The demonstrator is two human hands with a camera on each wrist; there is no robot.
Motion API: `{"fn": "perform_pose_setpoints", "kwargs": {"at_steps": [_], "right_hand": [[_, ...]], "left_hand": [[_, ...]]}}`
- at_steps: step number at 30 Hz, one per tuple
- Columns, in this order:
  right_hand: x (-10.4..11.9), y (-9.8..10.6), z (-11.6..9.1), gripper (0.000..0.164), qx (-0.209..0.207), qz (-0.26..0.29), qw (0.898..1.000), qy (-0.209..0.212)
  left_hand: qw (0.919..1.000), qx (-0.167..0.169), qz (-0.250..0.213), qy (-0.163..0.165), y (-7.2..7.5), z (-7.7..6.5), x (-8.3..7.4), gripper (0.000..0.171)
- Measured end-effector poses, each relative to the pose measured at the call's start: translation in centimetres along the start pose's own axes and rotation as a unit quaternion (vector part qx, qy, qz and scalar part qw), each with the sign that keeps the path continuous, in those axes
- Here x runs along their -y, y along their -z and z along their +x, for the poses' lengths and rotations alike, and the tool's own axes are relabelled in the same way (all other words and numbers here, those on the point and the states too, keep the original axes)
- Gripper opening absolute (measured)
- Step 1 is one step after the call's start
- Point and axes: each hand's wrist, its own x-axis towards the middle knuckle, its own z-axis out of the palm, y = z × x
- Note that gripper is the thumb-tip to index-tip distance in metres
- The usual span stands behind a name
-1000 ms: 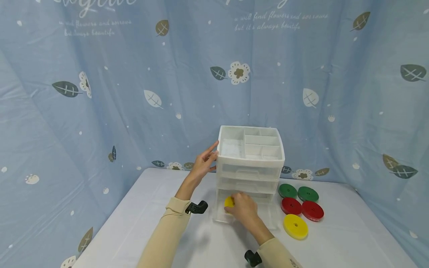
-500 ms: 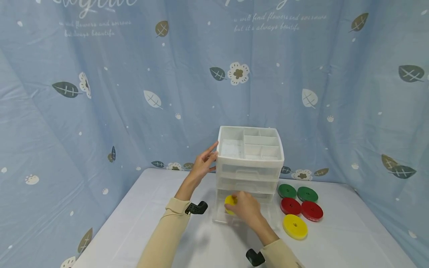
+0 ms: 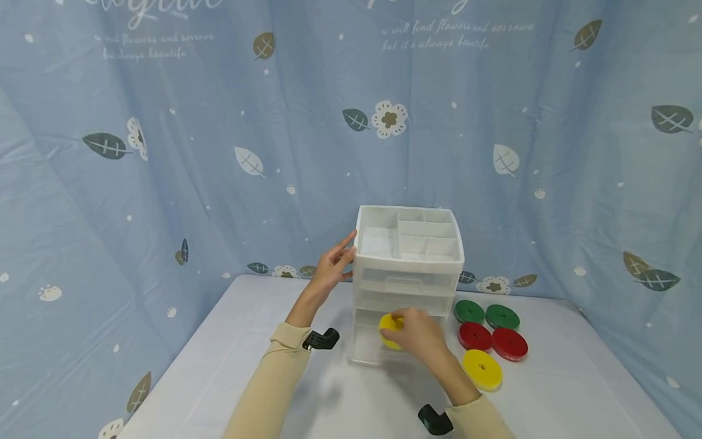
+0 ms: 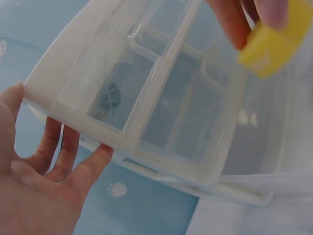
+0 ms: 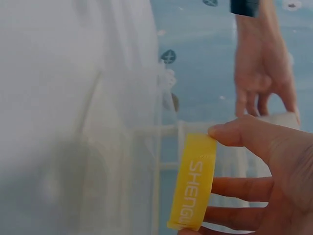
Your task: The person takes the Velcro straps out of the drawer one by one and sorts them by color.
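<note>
My right hand pinches a yellow disc between thumb and fingers. White letters run along the rim of this disc in the right wrist view, where the thumb presses one end. The disc appears over the pulled-out clear bottom drawer of a white drawer unit. My left hand rests on the unit's left side with its fingers spread. In the left wrist view, several fingertips touch the unit's edge.
Right of the unit lie two green discs, two red discs and another yellow disc with a small centre hole. A divided tray tops the unit. Behind the white-covered table hangs a blue patterned curtain.
My right hand has moved to the right with the yellow disc, from the drawer's left part toward its middle. The left hand has stayed in place on the unit.
</note>
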Motion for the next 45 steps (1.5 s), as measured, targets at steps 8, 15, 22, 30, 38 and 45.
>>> {"fn": "perform_pose_setpoints", "kwargs": {"at_steps": [8,15,22,30,38,45], "right_hand": [[-2.6,2.9,-0.9,0.047,-0.009,-0.044,0.999,-0.019],[-5.7,5.9,-2.0,0.052,-0.003,-0.085,0.996,-0.034],[-9.4,8.1,-3.3,0.06,0.007,-0.128,0.989,-0.074],[-14.2,9.4,-4.8,0.066,0.035,-0.161,0.979,-0.121],[-16.7,9.9,-6.2,0.072,0.056,-0.171,0.975,-0.133],[-18.0,9.8,-6.8,0.071,0.072,-0.175,0.971,-0.146]], "left_hand": [[1.0,0.002,-0.001,0.005,0.0,0.1,-0.1,0.047],[0.9997,0.018,-0.009,0.01,0.1,-0.1,-0.8,0.05],[1.0,0.0,-0.003,0.004,0.3,0.2,0.1,0.047],[1.0,0.003,0.005,-0.003,0.2,0.3,0.3,0.046],[1.0,-0.001,-0.001,0.006,0.1,0.4,0.2,0.047],[1.0,-0.003,0.001,0.004,0.0,0.5,0.3,0.048]]}}
